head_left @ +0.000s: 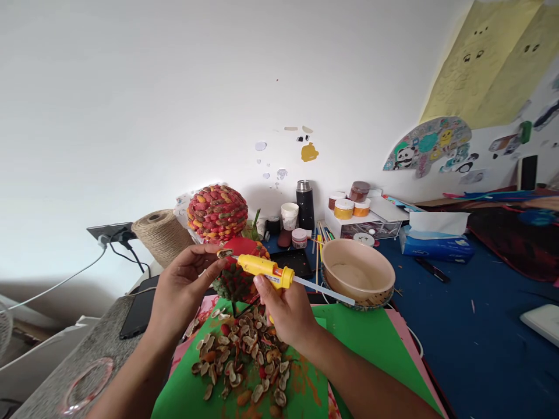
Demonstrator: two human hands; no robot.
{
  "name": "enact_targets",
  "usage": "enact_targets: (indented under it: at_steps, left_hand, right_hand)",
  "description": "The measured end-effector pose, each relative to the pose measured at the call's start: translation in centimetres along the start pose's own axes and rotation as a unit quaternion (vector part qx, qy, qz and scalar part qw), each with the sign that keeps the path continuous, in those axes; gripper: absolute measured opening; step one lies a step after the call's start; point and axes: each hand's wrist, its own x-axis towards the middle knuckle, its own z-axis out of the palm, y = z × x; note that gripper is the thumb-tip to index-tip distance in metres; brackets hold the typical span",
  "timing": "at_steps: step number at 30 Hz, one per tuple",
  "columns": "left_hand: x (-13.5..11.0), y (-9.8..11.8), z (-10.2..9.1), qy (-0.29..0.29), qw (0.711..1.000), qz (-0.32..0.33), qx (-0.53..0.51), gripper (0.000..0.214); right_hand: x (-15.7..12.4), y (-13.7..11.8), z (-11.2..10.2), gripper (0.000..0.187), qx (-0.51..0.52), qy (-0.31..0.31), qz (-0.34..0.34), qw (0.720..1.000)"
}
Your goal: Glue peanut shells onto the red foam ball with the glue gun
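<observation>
My left hand [186, 285] pinches a small painted shell piece [225, 254] between thumb and fingers. My right hand [286, 311] grips a yellow glue gun [264, 269], its nozzle touching that shell and a clear glue stick [325, 290] sticking out behind. Just behind the hands stands a small shell-covered model [238, 279] in red, green and orange. Below them a pile of painted shells [244, 355] lies on a green paper sheet [362, 343].
A larger shell-covered ball [217, 212], a twine spool [162, 234], a beige bowl [358, 270], paint jars [345, 208], a black flask [304, 203], a tissue box [437, 240] and a black phone [140, 311] sit around the blue tabletop [471, 326]. A wall socket [111, 233] with cables is left.
</observation>
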Motion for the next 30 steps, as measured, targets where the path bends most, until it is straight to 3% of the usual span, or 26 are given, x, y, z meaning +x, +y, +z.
enact_targets:
  at_steps: [30]
  left_hand:
    - [0.22,-0.82,-0.24,-0.015,1.000,-0.004,-0.001,0.050]
  right_hand:
    - [-0.26,-0.02,0.41,0.068,0.061,-0.008,0.014,0.998]
